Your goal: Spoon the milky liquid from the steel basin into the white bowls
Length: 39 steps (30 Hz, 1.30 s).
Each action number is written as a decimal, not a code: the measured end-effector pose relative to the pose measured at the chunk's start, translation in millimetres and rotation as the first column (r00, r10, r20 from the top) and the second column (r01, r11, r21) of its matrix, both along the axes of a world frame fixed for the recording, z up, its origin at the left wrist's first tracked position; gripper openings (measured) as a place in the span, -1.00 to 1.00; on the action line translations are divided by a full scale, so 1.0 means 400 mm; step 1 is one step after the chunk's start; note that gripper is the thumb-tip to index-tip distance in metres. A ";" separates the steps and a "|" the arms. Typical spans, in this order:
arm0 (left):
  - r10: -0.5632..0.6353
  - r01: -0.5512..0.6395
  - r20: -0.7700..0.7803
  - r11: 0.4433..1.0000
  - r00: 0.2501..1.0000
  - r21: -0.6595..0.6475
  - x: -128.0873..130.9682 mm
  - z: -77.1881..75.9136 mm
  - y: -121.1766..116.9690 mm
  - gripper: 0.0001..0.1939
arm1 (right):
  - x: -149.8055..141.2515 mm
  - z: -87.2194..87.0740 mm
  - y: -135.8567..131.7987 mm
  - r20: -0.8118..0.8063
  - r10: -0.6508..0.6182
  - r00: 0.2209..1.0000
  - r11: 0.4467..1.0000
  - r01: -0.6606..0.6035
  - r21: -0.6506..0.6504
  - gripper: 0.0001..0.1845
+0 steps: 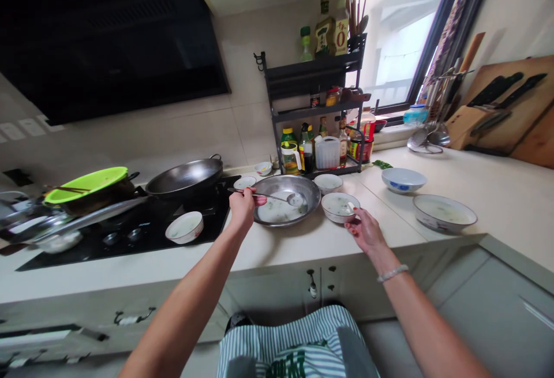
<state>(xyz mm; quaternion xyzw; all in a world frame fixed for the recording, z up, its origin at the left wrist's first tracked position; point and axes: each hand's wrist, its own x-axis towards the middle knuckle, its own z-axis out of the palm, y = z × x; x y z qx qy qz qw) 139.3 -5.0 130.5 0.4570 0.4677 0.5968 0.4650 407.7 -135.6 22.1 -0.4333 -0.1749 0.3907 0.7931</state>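
My left hand (pixel 243 209) is closed round the handle of a metal ladle (pixel 296 199). The ladle's bowl hangs over a wide steel basin (pixel 312 210) that holds a pale, milky soup with green bits. To the right, my right hand (pixel 366 228) grips the near right rim of a patterned white bowl (pixel 331 214) with similar soup in it. A small white piece shows by my fingertips at that rim; I cannot tell what it is. Behind this bowl stands another filled bowl (pixel 328 182), close to the basin.
A filled bowl (pixel 184 229) sits on the black stove (pixel 142 251), near a wok (pixel 186 177) and a green colander (pixel 89 184). On the right are a blue-patterned bowl (pixel 404 181) and a larger soup bowl (pixel 445 216). A spice rack (pixel 314 112) stands behind; a knife block (pixel 467 127) is far right.
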 end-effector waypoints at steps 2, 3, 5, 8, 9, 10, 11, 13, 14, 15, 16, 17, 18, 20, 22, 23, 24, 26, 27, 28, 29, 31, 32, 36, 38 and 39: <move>0.008 -0.007 0.022 1.000 1.000 -0.019 0.008 0.006 -0.004 -0.78 | 0.000 -0.001 0.000 0.000 -0.001 1.000 1.000 0.001 0.000 -0.56; 0.008 -0.008 0.027 1.000 1.000 -0.022 0.011 0.008 -0.005 -0.78 | 0.000 -0.001 0.001 -0.001 -0.004 1.000 1.000 0.004 0.000 -0.56; 0.000 0.000 0.031 1.000 1.000 -0.020 0.015 0.010 -0.005 -0.78 | 0.001 -0.003 0.001 -0.002 -0.003 1.000 1.000 0.003 0.002 -0.55; -0.010 0.010 0.033 1.000 0.999 -0.013 0.020 0.012 -0.005 -0.77 | 0.002 -0.005 0.001 -0.003 0.007 1.000 1.000 -0.007 0.009 -0.57; -0.012 0.012 0.034 1.000 0.999 -0.013 0.022 0.014 -0.005 -0.77 | 0.002 -0.005 0.001 -0.005 0.010 1.000 1.000 -0.010 0.009 -0.57; -0.013 0.013 0.036 1.000 0.999 -0.014 0.026 0.017 -0.005 -0.77 | 0.002 -0.005 0.001 -0.009 0.009 1.000 1.000 -0.009 0.007 -0.57; -0.013 0.014 0.037 1.000 0.999 -0.016 0.029 0.020 -0.006 -0.77 | 0.002 -0.004 0.001 -0.013 0.007 1.000 1.000 -0.007 0.005 -0.57; -0.015 0.015 0.035 1.000 0.999 -0.018 0.039 0.028 -0.009 -0.77 | 0.001 -0.003 0.001 -0.021 0.004 1.000 1.000 -0.004 0.003 -0.56; -0.017 0.017 0.034 1.000 0.999 -0.014 0.045 0.032 -0.011 -0.77 | 0.000 -0.003 0.001 -0.023 0.001 1.000 1.000 -0.001 0.004 -0.56; -0.021 0.021 0.035 1.000 0.999 -0.007 0.052 0.037 -0.012 -0.78 | 0.000 -0.002 0.001 -0.024 0.000 1.000 1.000 0.000 0.004 -0.55; -0.030 0.030 0.035 1.000 0.999 0.004 0.059 0.041 -0.013 -0.78 | -0.001 -0.002 0.001 -0.024 -0.001 1.000 1.000 0.001 0.005 -0.55; -0.040 0.040 0.035 0.999 0.999 0.015 0.067 0.044 -0.014 -0.78 | -0.001 -0.002 0.001 -0.023 0.000 1.000 1.000 0.000 0.007 -0.55; -0.052 0.052 0.030 0.998 0.998 0.026 0.076 0.047 -0.016 -0.78 | -0.001 -0.002 0.001 -0.024 0.000 1.000 1.000 0.000 0.009 -0.55; -0.084 0.083 0.002 0.995 0.996 0.046 0.094 0.052 -0.019 -0.77 | 0.000 -0.003 0.001 -0.025 0.002 1.000 1.000 -0.002 0.016 -0.55; -0.125 0.128 -0.047 0.989 0.991 0.073 0.115 0.054 -0.027 -0.77 | 0.002 -0.005 0.002 -0.027 0.007 1.000 1.000 -0.006 0.015 -0.56; -0.146 0.153 -0.074 0.984 0.986 0.091 0.126 0.055 -0.033 -0.77 | 0.003 -0.006 0.003 -0.028 0.009 1.000 1.000 -0.009 0.015 -0.57; -0.169 0.180 -0.100 0.977 0.980 0.110 0.136 0.055 -0.041 -0.76 | 0.003 -0.008 0.004 -0.030 0.011 0.999 1.000 -0.011 0.015 -0.57; -0.211 0.235 -0.155 0.960 0.965 0.154 0.157 0.053 -0.061 -0.75 | 0.005 -0.010 0.005 -0.033 0.016 0.999 1.000 -0.015 0.019 -0.59; -0.231 0.264 -0.186 0.947 0.955 0.181 0.166 0.049 -0.072 -0.74 | 0.005 -0.012 0.006 -0.033 0.017 0.999 1.000 -0.016 0.022 -0.59; -0.252 0.299 -0.221 0.930 0.942 0.214 0.174 0.045 -0.083 -0.73 | 0.005 -0.012 0.006 -0.034 0.014 0.999 1.000 -0.013 0.023 -0.60; -0.270 0.335 -0.260 0.907 0.927 0.256 0.180 0.038 -0.094 -0.72 | 0.004 -0.013 0.007 -0.033 0.011 0.999 1.000 -0.010 0.023 -0.60; -0.287 0.414 -0.352 0.833 0.891 0.368 0.187 0.023 -0.114 -0.70 | 0.003 -0.012 0.007 -0.031 0.005 1.000 1.000 -0.004 0.026 -0.60; -0.280 0.450 -0.402 0.780 0.872 0.433 0.188 0.016 -0.122 -0.70 | 0.002 -0.012 0.006 -0.028 0.002 1.000 1.000 -0.002 0.027 -0.61; -0.156 0.578 -0.593 0.512 0.790 0.636 0.176 -0.006 -0.145 -0.71 | -0.002 -0.006 0.004 -0.019 0.003 1.000 1.000 -0.003 0.021 -0.62; -0.098 0.622 -0.643 0.397 0.760 0.675 0.167 -0.011 -0.150 -0.71 | -0.004 -0.004 0.004 -0.025 0.001 1.000 1.000 0.000 0.026 -0.62; -0.078 0.635 -0.655 0.357 0.751 0.685 0.162 -0.014 -0.151 -0.70 | -0.004 -0.003 0.003 -0.027 0.000 1.000 1.000 0.001 0.029 -0.61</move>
